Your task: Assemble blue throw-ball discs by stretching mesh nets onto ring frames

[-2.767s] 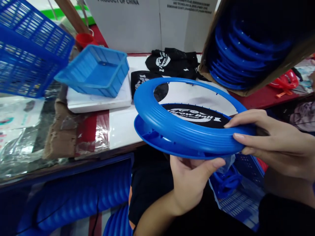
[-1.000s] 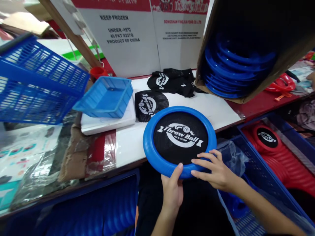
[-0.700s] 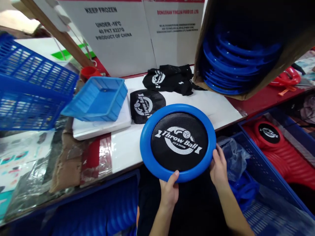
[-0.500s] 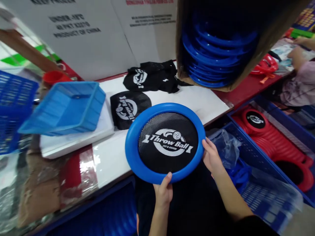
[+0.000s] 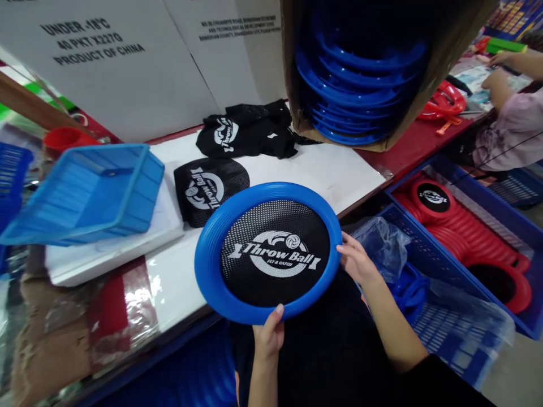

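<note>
A blue ring with a black mesh centre (image 5: pixel 275 249), printed "Throw Ball", is held tilted over the front edge of the white-topped table. My left hand (image 5: pixel 270 336) grips its bottom rim, thumb on top and fingers underneath. On the ring's right rim, my right hand (image 5: pixel 356 260) holds on with its thumb and fingertips. Just beyond the ring lies a loose black mesh disc (image 5: pixel 207 189) with the same print. Behind that is a crumpled pile of black printed mesh (image 5: pixel 248 131).
An open carton (image 5: pixel 394 135) of stacked blue rings stands at the back. At left, a light blue tray (image 5: pixel 85 192) rests on a white box. Blue crates with red rings (image 5: pixel 462 237) are at right. Another person's arm (image 5: pixel 504 96) shows top right.
The view has shifted slightly, so most things appear further left. Both hands still hold the ring in nearly the same way.
</note>
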Action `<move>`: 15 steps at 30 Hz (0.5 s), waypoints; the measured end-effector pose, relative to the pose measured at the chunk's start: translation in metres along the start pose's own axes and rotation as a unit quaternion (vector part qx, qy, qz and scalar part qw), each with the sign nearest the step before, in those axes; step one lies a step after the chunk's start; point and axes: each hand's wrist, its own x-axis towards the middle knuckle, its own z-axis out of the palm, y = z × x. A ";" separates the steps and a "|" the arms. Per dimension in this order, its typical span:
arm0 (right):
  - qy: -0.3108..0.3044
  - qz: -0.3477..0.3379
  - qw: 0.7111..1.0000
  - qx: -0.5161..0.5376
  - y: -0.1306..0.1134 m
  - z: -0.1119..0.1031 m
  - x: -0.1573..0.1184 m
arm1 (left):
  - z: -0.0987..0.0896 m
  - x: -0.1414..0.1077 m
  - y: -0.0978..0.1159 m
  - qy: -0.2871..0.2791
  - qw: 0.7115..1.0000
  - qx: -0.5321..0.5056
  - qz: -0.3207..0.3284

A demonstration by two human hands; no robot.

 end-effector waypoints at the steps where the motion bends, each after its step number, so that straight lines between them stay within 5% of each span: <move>1: -0.003 0.003 1.000 -0.011 -0.003 0.000 0.002 | -0.002 -0.001 -0.002 0.000 1.000 -0.001 -0.001; 9: 0.032 -0.047 0.998 -0.025 0.008 0.011 0.006 | -0.016 0.000 -0.008 0.005 1.000 -0.002 -0.007; 15: 0.037 -0.025 0.999 -0.019 0.038 -0.015 -0.002 | -0.024 -0.017 -0.002 0.028 0.997 0.059 0.032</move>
